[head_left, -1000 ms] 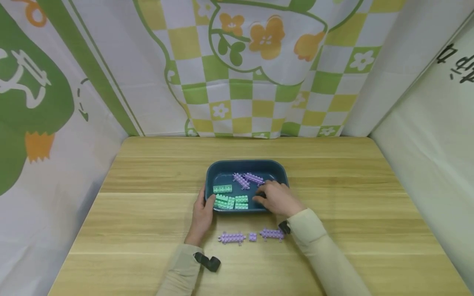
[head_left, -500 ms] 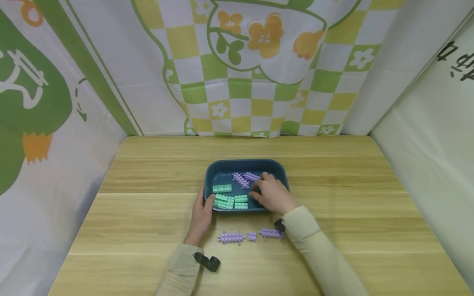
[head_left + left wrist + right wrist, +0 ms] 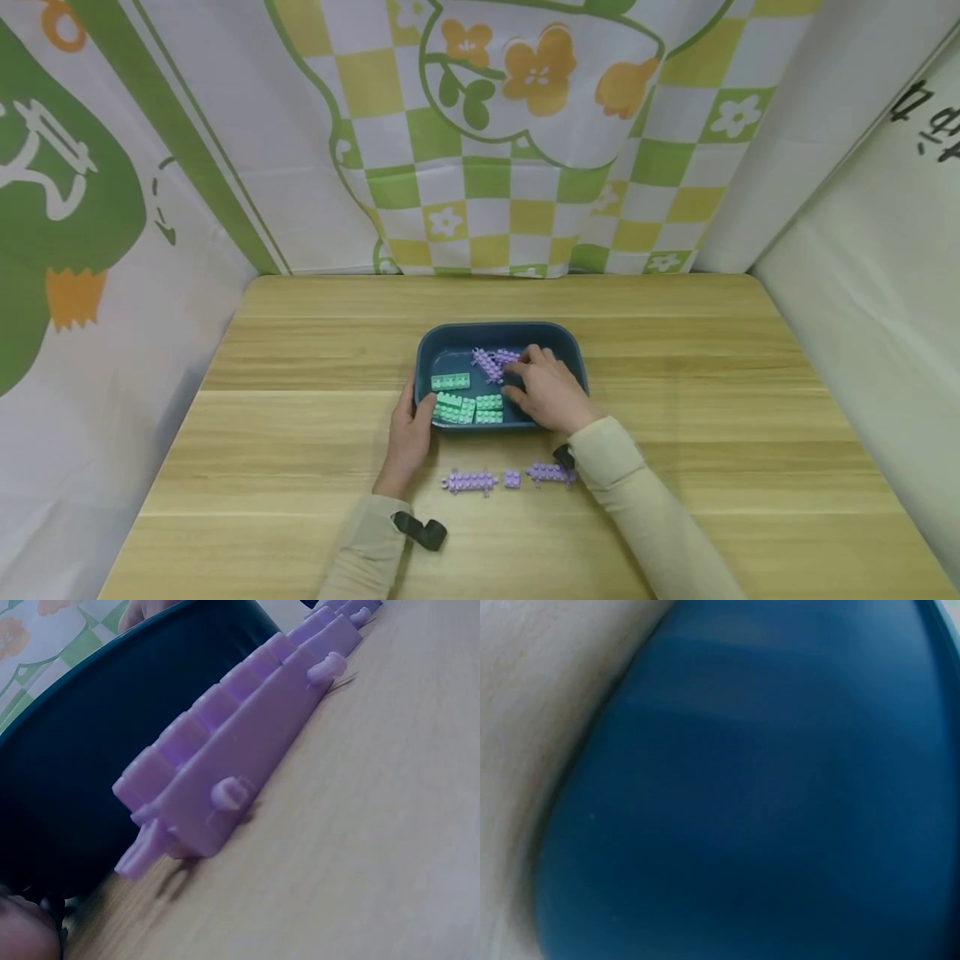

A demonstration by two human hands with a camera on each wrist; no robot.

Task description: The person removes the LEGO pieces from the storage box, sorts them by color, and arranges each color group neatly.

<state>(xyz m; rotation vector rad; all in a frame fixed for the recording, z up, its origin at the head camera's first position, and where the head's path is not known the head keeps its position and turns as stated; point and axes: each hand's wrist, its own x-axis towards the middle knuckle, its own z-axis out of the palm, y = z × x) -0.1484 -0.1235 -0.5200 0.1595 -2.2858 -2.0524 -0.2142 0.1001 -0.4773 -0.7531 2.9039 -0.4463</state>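
Note:
A dark teal tray (image 3: 450, 338) rests on the table, and my left hand (image 3: 408, 433) grips its left side, thumb at the rim. Inside, long purple building bricks (image 3: 487, 365) with side pegs lie near the back, overlapping. My right hand (image 3: 553, 393) reaches over the tray's right side, its fingers at the right end of these bricks; no brick shows clearly held. Light green building bricks (image 3: 451, 382) lie at the left and front of the tray. The right wrist view shows only the tray's outer wall (image 3: 750, 787) and a pale surface.
In front of the tray, a long purple brick (image 3: 470, 482), a small square purple brick (image 3: 512, 479) and another long purple brick (image 3: 550, 472) form a row. The left wrist view shows the long brick (image 3: 232, 727) close up beside the tray. A patterned curtain (image 3: 487, 192) hangs behind the table.
My right hand has moved left and slightly farther back inside the tray, and now covers more of the right purple brick. My left hand stays on the tray.

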